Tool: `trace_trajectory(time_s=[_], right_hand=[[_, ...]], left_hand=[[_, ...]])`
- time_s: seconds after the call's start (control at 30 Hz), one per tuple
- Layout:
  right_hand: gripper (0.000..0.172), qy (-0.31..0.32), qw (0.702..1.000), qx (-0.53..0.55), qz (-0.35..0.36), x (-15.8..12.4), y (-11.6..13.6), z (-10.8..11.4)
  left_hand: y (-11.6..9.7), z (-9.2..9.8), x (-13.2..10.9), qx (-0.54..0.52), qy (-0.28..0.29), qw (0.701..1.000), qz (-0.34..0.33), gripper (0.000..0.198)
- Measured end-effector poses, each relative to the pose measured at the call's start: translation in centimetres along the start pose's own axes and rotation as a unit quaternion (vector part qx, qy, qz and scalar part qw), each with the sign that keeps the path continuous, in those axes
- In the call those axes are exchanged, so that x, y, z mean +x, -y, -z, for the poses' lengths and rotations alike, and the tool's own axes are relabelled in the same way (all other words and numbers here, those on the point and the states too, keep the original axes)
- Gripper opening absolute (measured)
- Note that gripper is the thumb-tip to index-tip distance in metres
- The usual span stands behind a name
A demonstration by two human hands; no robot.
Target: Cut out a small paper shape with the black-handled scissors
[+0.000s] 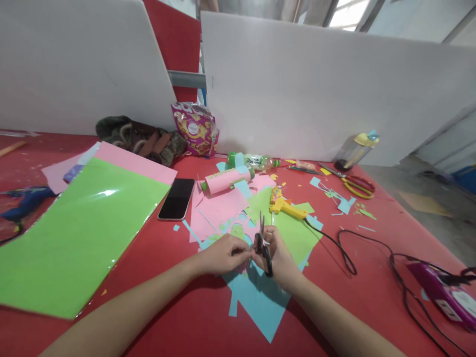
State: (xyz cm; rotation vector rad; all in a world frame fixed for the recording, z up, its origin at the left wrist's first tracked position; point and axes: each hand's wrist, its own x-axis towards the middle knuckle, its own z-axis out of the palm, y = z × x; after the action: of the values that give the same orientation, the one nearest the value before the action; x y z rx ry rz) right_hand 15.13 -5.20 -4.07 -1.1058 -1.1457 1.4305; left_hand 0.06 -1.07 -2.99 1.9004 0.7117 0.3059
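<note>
My right hand (279, 258) is closed around black scissors (262, 243), blades pointing up and away. My left hand (225, 253) pinches something small right at the scissors; I cannot make out what it is. Both hands hover over light blue paper (258, 300), green paper (293, 230) and pink paper (217, 210) with several small scraps around them. A yellow glue gun (284, 206) lies just beyond my right hand, its black cord (347, 248) trailing right.
A large green sheet (78, 233) over pink sheets lies left, beside a black phone (176, 198). A pink-wrapped bottle (226, 179), snack bag (196, 128), red-yellow scissors (357, 186), a water bottle (355, 150) and a purple power strip (444, 292) sit around. White boards (316, 84) stand behind.
</note>
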Motion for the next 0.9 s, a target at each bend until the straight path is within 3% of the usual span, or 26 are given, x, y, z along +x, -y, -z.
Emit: trace_trajectory(time_s=[0.1,0.33,0.67,0.9], right_hand=[[0.045,-0.008,1.000,0.006,-0.009,0.0,0.0,-0.1],[0.042,-0.081,0.996,0.046,-0.001,0.1,0.1,-0.1],[0.041,-0.101,0.994,0.046,0.006,0.0,0.1,-0.4],[0.040,-0.105,0.993,0.043,0.012,-0.2,0.1,-0.5]], left_hand=[[0.1,0.1,0.0,0.013,-0.011,1.000,-0.006,0.028],[0.2,0.1,0.2,0.036,-0.100,0.994,0.013,0.025],[-0.2,-1.7,0.2,0.042,-0.107,0.993,0.016,0.033],[-0.5,-2.0,0.3,0.032,-0.127,0.991,0.026,0.033]])
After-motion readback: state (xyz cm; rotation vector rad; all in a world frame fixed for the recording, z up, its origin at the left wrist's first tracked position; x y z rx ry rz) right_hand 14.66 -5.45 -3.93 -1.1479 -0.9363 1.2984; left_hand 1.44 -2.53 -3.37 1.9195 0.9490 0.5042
